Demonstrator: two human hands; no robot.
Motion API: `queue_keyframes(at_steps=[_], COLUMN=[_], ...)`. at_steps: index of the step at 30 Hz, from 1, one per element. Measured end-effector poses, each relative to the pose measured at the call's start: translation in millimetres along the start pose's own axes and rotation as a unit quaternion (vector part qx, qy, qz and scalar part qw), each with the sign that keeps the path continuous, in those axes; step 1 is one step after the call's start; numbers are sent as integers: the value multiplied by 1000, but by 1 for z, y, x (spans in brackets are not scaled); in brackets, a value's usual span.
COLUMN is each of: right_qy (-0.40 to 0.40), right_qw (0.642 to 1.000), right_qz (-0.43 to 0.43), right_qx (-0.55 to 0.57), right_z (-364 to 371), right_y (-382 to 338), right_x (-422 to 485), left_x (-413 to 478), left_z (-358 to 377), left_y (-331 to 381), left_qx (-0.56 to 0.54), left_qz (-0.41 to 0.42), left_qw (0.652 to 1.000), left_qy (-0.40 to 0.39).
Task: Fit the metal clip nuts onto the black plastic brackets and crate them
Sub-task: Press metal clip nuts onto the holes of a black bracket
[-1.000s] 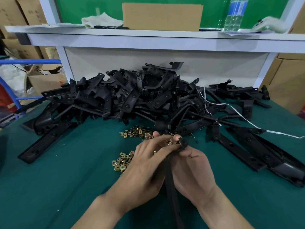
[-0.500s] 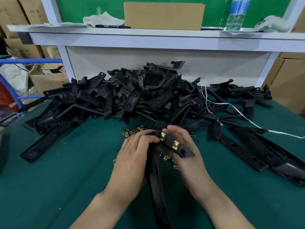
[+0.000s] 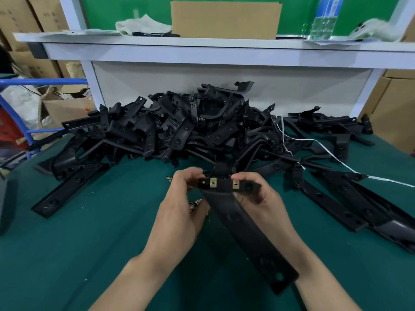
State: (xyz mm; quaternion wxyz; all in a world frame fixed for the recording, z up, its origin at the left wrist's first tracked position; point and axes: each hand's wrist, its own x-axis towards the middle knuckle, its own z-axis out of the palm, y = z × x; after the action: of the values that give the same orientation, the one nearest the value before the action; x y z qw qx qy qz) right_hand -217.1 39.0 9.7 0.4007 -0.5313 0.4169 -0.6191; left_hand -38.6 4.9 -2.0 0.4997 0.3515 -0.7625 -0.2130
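Observation:
A T-shaped black plastic bracket (image 3: 249, 234) is held above the green table, its long arm pointing toward me. My left hand (image 3: 182, 212) grips the left end of its crossbar and my right hand (image 3: 262, 198) grips the right end. Two brass clip nuts (image 3: 213, 183) sit on the crossbar, one near each hand. Loose clip nuts (image 3: 195, 203) lie on the table, mostly hidden under my left hand. A big heap of black brackets (image 3: 179, 129) fills the table behind.
More brackets (image 3: 336, 205) lie flat at the right and one bracket (image 3: 67, 189) at the left. A white string (image 3: 350, 169) trails across the right side. A white shelf (image 3: 202, 52) with a cardboard box and a water bottle stands behind. Cartons stand left and right.
The bracket has been turned so its crossbar lies level facing me, and both hands have lifted it slightly and shifted to its two ends. The loose nuts are now mostly covered.

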Motion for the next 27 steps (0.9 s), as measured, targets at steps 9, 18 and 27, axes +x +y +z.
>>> queue_keyframes(at_steps=[9, 18, 27], right_qy=[-28, -46, -42], right_qw=[999, 999, 999], right_qz=[15, 15, 14], right_qx=[19, 16, 13], right_z=[-4, -3, -4], right_y=[7, 7, 8], right_x=[3, 3, 4], left_x=[4, 3, 3], left_z=[-1, -1, -2], left_y=[-2, -1, -3], left_qx=[35, 36, 38], left_qz=[39, 62, 70], left_qw=[998, 997, 997], left_qy=[-18, -15, -15])
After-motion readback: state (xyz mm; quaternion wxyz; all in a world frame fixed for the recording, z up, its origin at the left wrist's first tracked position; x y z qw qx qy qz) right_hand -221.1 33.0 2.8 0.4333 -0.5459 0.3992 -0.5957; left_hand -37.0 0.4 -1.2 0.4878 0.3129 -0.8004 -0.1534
